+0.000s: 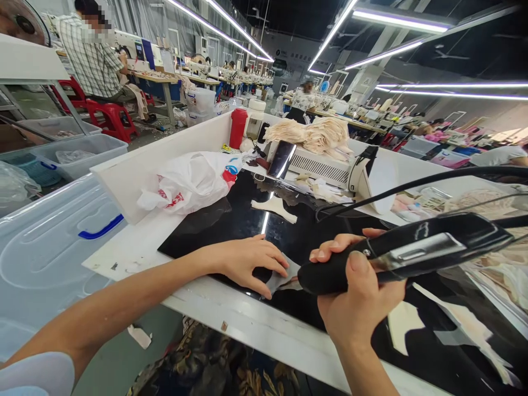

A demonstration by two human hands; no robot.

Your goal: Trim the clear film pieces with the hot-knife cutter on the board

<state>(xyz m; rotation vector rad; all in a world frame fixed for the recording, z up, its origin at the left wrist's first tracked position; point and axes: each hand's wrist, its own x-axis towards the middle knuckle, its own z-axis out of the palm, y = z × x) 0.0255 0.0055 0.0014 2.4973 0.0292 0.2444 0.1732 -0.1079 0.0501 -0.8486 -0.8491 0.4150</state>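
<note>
My right hand (pixel 358 297) is wrapped round a black hand tool (pixel 412 250) with a silver metal lever and a cable at its rear. The tool's thin metal tip points left at a small greyish, translucent piece (pixel 280 278) on a glossy black board (pixel 235 231). My left hand (pixel 253 264) lies palm down on the board, fingers spread, with its fingertips at that piece. Beyond them lies a cream cut fabric piece (pixel 275 208). Right of my right hand are another cream piece (pixel 404 324) and several longer pale pieces (pixel 466 324).
A white plastic bag (pixel 193 179), a phone (pixel 282 159), a red flask (pixel 238 128) and a stack of cream fabric (pixel 309 136) stand toward the back. Black cables (pixel 412 190) arch over the right side. Clear bins (pixel 49 236) stand left. A person (pixel 91 60) sits at a machine beyond.
</note>
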